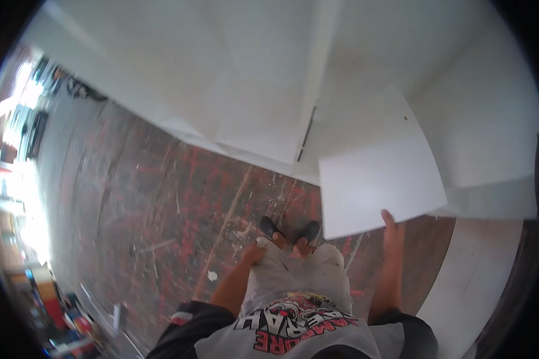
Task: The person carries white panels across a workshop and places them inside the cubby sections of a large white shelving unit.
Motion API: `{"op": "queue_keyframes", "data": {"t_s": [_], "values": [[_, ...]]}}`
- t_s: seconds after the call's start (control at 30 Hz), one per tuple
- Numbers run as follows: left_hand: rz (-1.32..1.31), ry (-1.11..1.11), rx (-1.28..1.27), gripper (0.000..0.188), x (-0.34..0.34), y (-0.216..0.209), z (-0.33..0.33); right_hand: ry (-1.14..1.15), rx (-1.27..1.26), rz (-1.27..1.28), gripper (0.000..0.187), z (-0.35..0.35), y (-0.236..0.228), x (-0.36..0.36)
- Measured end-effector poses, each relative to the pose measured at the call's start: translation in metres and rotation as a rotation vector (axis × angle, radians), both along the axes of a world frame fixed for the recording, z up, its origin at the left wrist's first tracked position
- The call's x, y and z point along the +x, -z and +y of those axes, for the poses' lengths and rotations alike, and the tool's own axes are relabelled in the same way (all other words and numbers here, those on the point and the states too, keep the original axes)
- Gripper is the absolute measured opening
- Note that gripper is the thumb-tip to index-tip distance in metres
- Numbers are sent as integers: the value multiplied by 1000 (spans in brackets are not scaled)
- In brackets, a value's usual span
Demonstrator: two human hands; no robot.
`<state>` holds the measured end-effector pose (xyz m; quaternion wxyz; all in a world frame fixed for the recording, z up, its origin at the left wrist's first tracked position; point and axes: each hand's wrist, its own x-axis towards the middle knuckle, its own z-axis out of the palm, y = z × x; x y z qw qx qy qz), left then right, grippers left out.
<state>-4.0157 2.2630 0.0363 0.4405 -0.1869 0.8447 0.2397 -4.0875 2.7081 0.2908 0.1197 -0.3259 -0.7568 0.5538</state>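
My right hand (392, 226) grips the near edge of a flat white board (377, 170), its thumb on the upper face and its other fingers hidden beneath. The board juts out of a compartment of a large white cabinet (257, 119), and a small dark spot shows near its far right side. My left hand (255, 253) rests at the side of my light shorts (293, 272), by the thigh. How the left fingers are bent is hard to make out.
A dark slotted strip (307, 134) runs along the cabinet's upright divider. Another pale panel (473, 275) lies at the right. The worn reddish floor (161, 197) stretches left to mixed boxes and clutter (54, 305) by a bright opening. My feet (290, 230) stand before the cabinet.
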Motion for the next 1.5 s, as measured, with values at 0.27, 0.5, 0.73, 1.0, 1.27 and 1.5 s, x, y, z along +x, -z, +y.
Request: {"op": "queue_keyframes", "data": {"t_s": [0.27, 0.5, 0.73, 1.0, 1.27, 1.5], "values": [[83, -148, 109, 53, 104, 13, -147, -341, 387, -382, 56, -46, -164, 28], [221, -454, 181, 43, 218, 25, -222, -606, 389, -990, 53, -95, -106, 17], [299, -991, 83, 33, 365, 34, -291, -1330, 651, -1118, 43, -185, 91, -15], [469, -932, -202, 29, 471, 4, -273, -1672, 886, -853, 52, -391, 170, -51], [375, -1938, -50, 38, 443, -59, -191, -1713, 1130, -343, 46, -633, 236, -134], [350, -2344, 21, 45, 377, -36, -116, -2066, 1191, -68, 43, -869, 134, -145]]}}
